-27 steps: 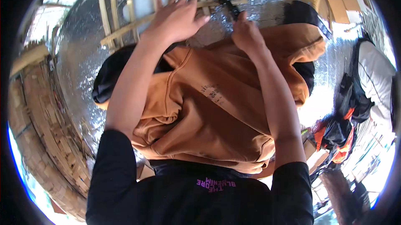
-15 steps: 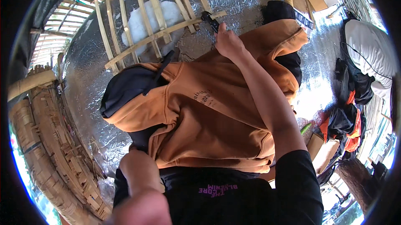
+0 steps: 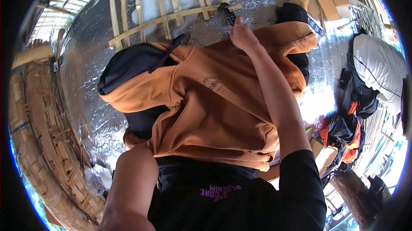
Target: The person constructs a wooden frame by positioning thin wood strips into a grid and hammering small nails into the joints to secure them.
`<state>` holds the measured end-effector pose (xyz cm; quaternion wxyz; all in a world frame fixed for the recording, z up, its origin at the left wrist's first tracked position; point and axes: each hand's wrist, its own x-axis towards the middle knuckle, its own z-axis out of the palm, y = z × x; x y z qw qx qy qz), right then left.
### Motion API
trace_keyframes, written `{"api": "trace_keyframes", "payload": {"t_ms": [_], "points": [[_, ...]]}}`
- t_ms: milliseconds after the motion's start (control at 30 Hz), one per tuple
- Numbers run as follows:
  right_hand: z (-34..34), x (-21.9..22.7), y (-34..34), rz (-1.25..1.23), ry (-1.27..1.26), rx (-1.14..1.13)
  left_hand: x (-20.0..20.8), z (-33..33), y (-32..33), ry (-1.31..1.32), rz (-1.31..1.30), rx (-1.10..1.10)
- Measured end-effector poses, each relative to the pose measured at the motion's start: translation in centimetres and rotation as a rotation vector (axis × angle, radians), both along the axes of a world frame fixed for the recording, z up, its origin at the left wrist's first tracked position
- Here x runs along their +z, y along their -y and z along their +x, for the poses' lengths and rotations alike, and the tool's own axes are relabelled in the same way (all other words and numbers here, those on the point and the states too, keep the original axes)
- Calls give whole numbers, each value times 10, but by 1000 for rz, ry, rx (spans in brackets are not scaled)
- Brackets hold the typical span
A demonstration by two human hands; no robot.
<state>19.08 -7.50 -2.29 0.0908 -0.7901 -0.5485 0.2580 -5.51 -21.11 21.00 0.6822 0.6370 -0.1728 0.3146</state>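
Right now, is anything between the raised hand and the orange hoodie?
Nothing visible. The right hand is up at the top edge of the orange hoodie, beside a black clip on the bamboo rail.

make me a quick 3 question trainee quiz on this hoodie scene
1. True or false: the right hand is raised at the top edge of the orange hoodie, by a black clip.
2. What colour is the hood lining? A) white B) dark navy C) red
3. Fill in: the clip sits on a ____ rail.

Key: 1 true; 2 B; 3 bamboo. The left hand is out of view; only its upper arm shows at the lower edge.
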Motion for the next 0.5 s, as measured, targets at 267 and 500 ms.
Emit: {"api": "trace_keyframes", "payload": {"t_ms": [267,500], "points": [[11,-6,1,78,107,142,13,16,37,59,-121,-68],[11,-18,-2,140,132,161,43,54,57,160,-252,-151]]}}
